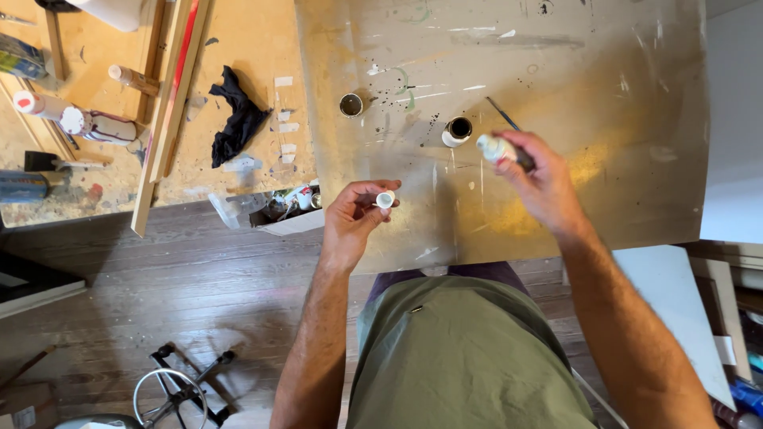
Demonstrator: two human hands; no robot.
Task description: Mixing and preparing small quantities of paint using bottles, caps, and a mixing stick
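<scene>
Right hand: the right hand (544, 181) is clamped round a small paint bottle (499, 148), fingers wrapped over its lower body, held above the table (636, 159).
Bottle axis: its long axis lies nearly level, running from the palm towards the upper left; the pale open neck points left, towards the small pot (457, 130) just beside it. Tipped this way, the mouth sits close to the pot's dark opening, seemingly so the contents would run there.
Left hand: the left hand (358, 214) pinches a small white cap (385, 199) between thumb and fingertips, open side up, held off to the side of the bottle, over the table's near edge.
Cap placement: kept in the fingers, not set down, seemingly to have it at hand.
Brush: a thin brush (502, 114) lies aslant behind the bottle, its lower end hidden by the hand.
Second pot: another round pot (350, 105) stands well apart to the left.
Table surface: paint-flecked, with a yellow smear under the right hand.
Left bench: a black rag (237, 119) and more bottles (75, 119) lie there.
</scene>
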